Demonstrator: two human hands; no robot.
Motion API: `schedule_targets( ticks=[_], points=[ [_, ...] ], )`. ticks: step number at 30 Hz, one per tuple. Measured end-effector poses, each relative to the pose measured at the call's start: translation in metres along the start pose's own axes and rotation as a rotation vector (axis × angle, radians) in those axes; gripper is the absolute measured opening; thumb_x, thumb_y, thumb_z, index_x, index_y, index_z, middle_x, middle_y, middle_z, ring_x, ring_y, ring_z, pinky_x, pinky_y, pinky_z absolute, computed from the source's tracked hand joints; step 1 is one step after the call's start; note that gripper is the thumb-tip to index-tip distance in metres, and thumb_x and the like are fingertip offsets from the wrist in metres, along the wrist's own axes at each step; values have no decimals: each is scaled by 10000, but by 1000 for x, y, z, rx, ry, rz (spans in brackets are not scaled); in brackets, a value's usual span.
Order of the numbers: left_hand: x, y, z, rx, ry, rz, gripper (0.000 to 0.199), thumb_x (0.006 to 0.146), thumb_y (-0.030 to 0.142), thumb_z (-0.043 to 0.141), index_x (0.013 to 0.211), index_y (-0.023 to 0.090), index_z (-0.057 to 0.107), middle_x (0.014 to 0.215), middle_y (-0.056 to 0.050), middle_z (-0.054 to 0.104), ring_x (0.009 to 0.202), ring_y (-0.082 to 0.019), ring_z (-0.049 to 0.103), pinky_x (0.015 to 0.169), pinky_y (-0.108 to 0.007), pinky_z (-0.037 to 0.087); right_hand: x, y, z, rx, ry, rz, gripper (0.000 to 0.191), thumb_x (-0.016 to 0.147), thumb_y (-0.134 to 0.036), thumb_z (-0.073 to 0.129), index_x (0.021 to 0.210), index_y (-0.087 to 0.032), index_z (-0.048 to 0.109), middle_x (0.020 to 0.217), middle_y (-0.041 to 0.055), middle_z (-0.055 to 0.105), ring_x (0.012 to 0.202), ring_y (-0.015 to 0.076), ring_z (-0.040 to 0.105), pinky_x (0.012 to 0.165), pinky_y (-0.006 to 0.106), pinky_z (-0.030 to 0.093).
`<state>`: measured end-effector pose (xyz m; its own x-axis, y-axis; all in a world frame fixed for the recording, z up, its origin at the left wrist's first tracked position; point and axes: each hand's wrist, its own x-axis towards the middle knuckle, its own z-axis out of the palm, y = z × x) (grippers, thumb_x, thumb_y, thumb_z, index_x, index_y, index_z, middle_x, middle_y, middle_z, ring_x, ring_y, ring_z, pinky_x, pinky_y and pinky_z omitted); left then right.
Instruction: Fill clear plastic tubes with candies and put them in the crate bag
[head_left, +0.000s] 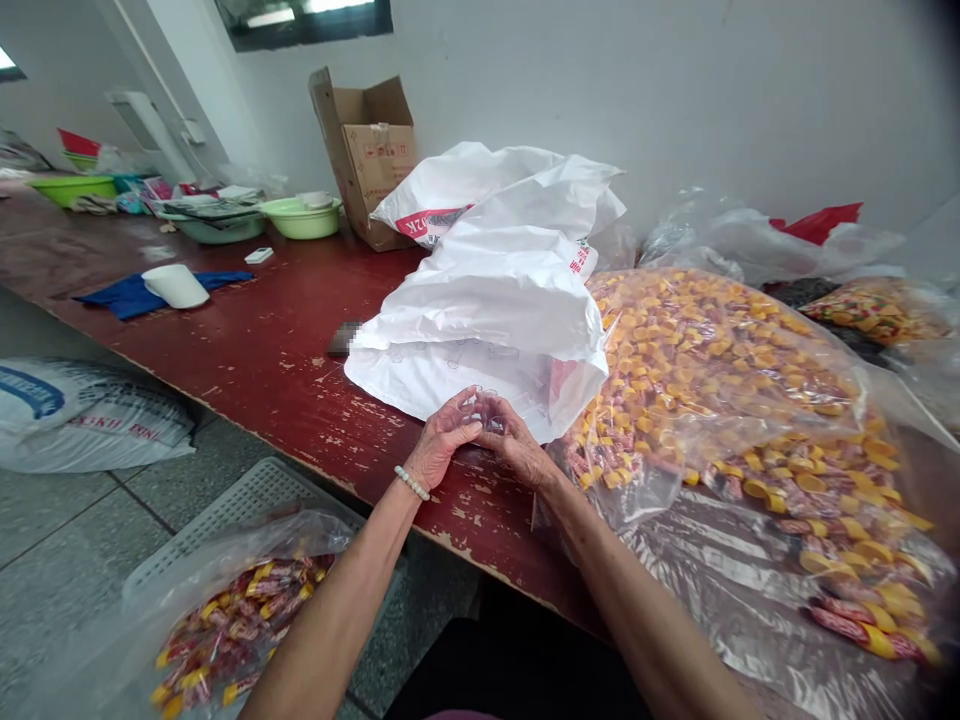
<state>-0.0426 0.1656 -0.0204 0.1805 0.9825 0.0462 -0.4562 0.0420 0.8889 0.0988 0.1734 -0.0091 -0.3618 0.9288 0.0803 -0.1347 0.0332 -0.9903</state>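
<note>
My left hand, with a beaded bracelet at the wrist, and my right hand meet over the front of the red table. Between their curled fingers is a small clear plastic piece; both hands grip it, and its exact kind is hard to make out. Just beyond the fingers lies the open mouth of a white woven sack, with several faint clear pieces on its inner side. To the right of my right hand spreads a large clear bag of yellow-capped items in printed wrappers.
A red worn table runs left, carrying a white cup on a blue cloth, green basins and a cardboard box. Below its edge, another bag of wrapped items rests by a grey crate.
</note>
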Motion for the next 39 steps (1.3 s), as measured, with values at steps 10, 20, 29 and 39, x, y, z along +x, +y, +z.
schedule_targets(
  ticks=[10, 20, 29, 39],
  points=[
    [-6, -2, -1, 81, 53, -57, 545, 677, 269, 747, 1191, 193, 580, 967, -71, 702, 868, -201, 655, 806, -343, 507, 0, 17, -1, -177, 155, -46, 360, 689, -310, 656, 1028, -204, 593, 1021, 28, 582, 922, 167, 557, 826, 322, 460],
    [-15, 2, 0, 64, 118, -43, 483, 663, 241, 751, 1125, 189, 622, 861, 0, 624, 783, -131, 629, 755, -282, 505, -12, 5, -13, -215, 188, 25, 607, 746, -454, 631, 1243, -222, 370, 904, -1, 554, 628, 126, 584, 526, 251, 440],
    [-20, 7, -1, -17, 106, -143, 485, 665, 197, 730, 1135, 195, 610, 1009, -49, 648, 774, -130, 626, 658, -249, 481, -29, -28, -10, -888, 18, -90, 388, 748, -96, 567, 1104, -239, 629, 902, 34, 545, 812, 146, 550, 748, 282, 438],
    [-23, 8, 1, 21, 8, -129, 507, 689, 238, 738, 1166, 201, 571, 988, -39, 590, 816, -157, 630, 675, -279, 520, -30, -43, -5, -756, 7, 16, 309, 705, -232, 674, 994, -178, 581, 899, 31, 659, 666, 127, 603, 626, 260, 448]
  ],
)
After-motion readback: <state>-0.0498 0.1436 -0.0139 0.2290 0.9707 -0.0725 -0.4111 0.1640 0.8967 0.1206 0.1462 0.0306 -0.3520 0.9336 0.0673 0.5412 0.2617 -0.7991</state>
